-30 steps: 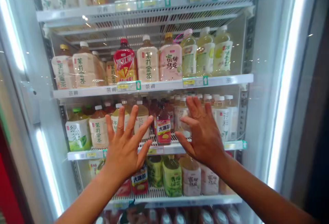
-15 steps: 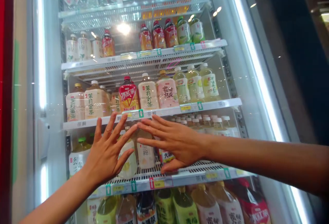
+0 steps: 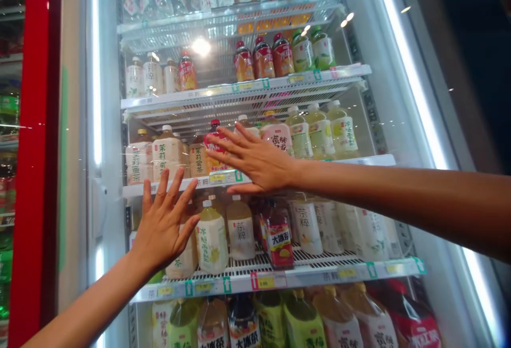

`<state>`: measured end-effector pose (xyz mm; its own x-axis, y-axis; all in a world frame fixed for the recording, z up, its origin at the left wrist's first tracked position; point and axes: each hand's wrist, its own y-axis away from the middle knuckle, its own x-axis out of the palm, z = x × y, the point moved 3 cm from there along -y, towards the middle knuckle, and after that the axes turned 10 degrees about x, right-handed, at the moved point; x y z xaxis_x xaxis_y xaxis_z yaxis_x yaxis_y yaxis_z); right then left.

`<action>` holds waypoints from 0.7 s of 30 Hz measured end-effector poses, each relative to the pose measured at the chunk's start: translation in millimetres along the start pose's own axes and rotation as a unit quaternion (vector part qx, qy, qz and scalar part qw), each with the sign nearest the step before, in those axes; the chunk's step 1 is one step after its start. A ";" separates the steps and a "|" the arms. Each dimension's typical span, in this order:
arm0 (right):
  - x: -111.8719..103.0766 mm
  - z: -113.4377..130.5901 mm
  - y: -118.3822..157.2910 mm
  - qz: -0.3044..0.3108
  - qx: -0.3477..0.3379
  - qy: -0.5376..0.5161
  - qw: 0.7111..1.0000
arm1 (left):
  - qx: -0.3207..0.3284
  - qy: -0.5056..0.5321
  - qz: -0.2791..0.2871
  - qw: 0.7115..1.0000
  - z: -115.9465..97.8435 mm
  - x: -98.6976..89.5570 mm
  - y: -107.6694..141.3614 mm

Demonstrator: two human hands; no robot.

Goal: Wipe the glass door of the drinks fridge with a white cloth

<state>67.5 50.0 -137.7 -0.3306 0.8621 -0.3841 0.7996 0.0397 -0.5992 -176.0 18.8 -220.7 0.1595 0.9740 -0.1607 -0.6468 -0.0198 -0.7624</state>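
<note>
Both my hands are raised before a lit drinks fridge, seen through what looks like its glass door. My left hand [image 3: 162,225] has its fingers spread, holding nothing, in front of the left part of a lower shelf [image 3: 311,278]. Beside it stands a pale pear-drink bottle [image 3: 213,247]. Higher up, my right hand [image 3: 255,162] is stretched out with fingers apart and also holds nothing. It partly covers a red-labelled tea bottle [image 3: 213,164] and a pink-labelled bottle [image 3: 278,138]. Whether either palm touches the glass I cannot tell.
Bright light strips [image 3: 411,66] run along the fridge's sides. A handle-like fitting [image 3: 99,207] sits at the left edge. Past a red upright frame [image 3: 35,177], more bottles [image 3: 8,177] stand on shelves. Large bottles [image 3: 305,319] line the bottom.
My right hand has moved up from the lower shelf's bottles to the shelf above, away from my left hand. The view has shifted left, bringing the red frame and neighbouring shelves into sight.
</note>
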 end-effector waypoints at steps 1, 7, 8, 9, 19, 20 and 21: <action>1.3 2.0 -6.1 -0.004 0.016 0.005 1.000 | -0.005 -0.006 0.000 1.000 2.7 -1.0 0.9; 16.1 34.2 -40.8 0.061 -0.140 0.014 0.988 | -0.048 -0.022 -0.013 0.999 24.3 -9.6 11.5; 15.3 31.6 -52.0 0.050 -0.109 0.024 0.993 | -0.060 -0.021 -0.016 0.998 27.8 -10.9 15.6; 13.9 27.7 -63.4 0.031 -0.057 0.034 0.997 | -0.073 -0.021 -0.016 0.997 31.1 -12.2 20.3; 27.7 43.1 -85.4 0.011 -0.084 0.022 0.996 | -0.117 -0.023 0.003 0.993 43.5 -27.5 60.8; 23.5 33.0 -88.5 -0.014 -0.015 0.023 1.000 | -0.118 -0.021 0.005 0.993 43.1 -27.6 61.5; 19.7 24.9 -88.7 -0.036 0.045 0.024 0.998 | -0.119 -0.019 0.005 0.993 42.5 -27.6 61.6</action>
<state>-22.5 50.9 -109.6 -0.3589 0.8819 -0.3056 0.7256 0.0578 -0.6857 -251.9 0.3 -236.6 0.1233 0.9811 -0.1490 -0.4538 -0.0778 -0.8877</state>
